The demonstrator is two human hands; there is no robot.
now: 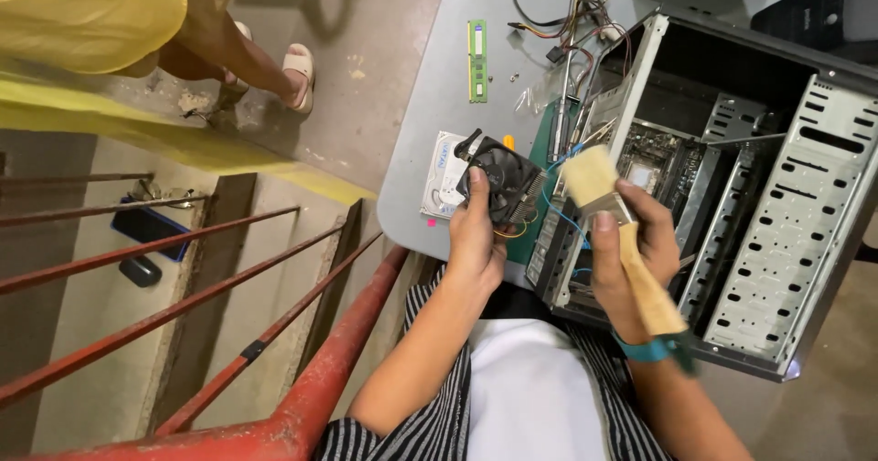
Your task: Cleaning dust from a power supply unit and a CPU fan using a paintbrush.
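Observation:
My left hand [476, 237] grips a black cooling fan with a finned heatsink [503, 179], holding it above the table's near edge. My right hand [631, 251] is closed around the wooden handle of a wide paintbrush [608, 214]. Its pale bristles point up and left, close to the fan's right side. Thin blue and yellow wires hang between the fan and the open computer case [732, 196] just behind the brush.
A hard drive [441, 176] lies on the grey table [439, 86] under the fan, a green memory stick [476, 58] farther back, loose cables beyond. Red metal railing [302, 369] and stairs are at left. Another person's sandalled feet [297, 72] stand beyond.

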